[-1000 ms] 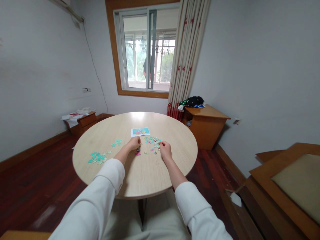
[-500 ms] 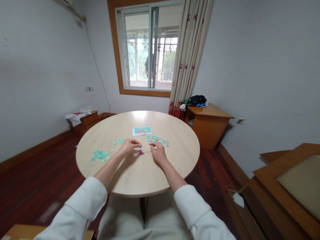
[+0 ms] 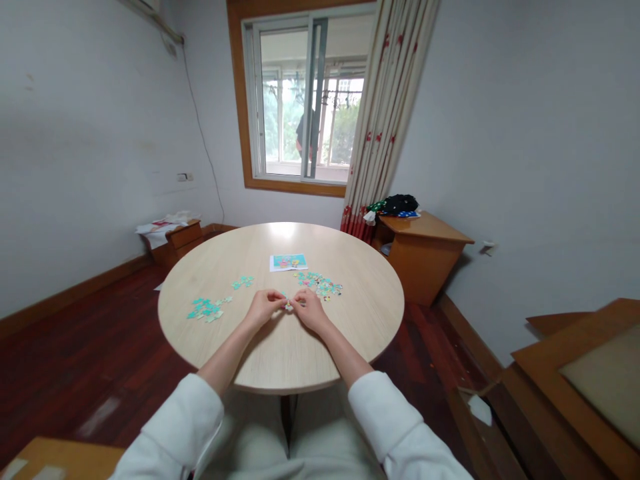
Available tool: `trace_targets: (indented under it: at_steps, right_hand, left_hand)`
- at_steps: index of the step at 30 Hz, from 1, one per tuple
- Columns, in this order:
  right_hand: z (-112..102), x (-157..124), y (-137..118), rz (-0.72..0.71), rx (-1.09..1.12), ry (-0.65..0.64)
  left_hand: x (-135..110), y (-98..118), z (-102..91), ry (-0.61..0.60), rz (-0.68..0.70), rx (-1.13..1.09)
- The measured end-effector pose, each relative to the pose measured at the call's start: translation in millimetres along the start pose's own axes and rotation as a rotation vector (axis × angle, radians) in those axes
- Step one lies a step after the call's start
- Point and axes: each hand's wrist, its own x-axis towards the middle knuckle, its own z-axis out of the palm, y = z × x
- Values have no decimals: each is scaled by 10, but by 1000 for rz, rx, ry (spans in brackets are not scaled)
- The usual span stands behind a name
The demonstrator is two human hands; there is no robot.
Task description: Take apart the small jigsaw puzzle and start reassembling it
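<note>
My left hand (image 3: pixel 266 307) and my right hand (image 3: pixel 308 309) meet over the middle of the round table (image 3: pixel 280 363). Fingertips of both are closed on small puzzle pieces (image 3: pixel 289 307) between them, mostly hidden by the fingers. Whether these pieces are joined, I cannot tell. Just beyond my right hand is a spread of mixed-colour puzzle pieces (image 3: pixel 324 285). To the left lie a pile of turquoise and pale green pieces (image 3: pixel 205 309) and a smaller turquoise group (image 3: pixel 243 282). A picture card (image 3: pixel 289 262) with a turquoise cartoon print rests behind my hands.
A wooden cabinet (image 3: pixel 425 250) with dark cloths (image 3: pixel 400 204) on top stands behind the table on the right. Papers cover a low wooden stand (image 3: pixel 185 233) at the back left. Wooden furniture (image 3: pixel 575 380) is at the right, and a person (image 3: pixel 307 133) shows beyond the window.
My hands have come together, the right moving towards the left. The pink piece seen below my left fingers and the small piece by my right hand are now covered or gathered between the fingertips.
</note>
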Motion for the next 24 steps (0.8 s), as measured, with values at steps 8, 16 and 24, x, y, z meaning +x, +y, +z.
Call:
trace_targets:
  at_steps: [8, 16, 24]
  right_hand:
    - [-9, -38, -18, 11, -128, -60]
    - [5, -23, 42, -59, -128, -18]
    - [9, -33, 7, -59, -171, -7]
  left_hand:
    - [-12, -108, -72, -47, 242, 537]
    - [-46, -69, -53, -96, 240, 750]
    - [-70, -25, -33, -98, 175, 763]
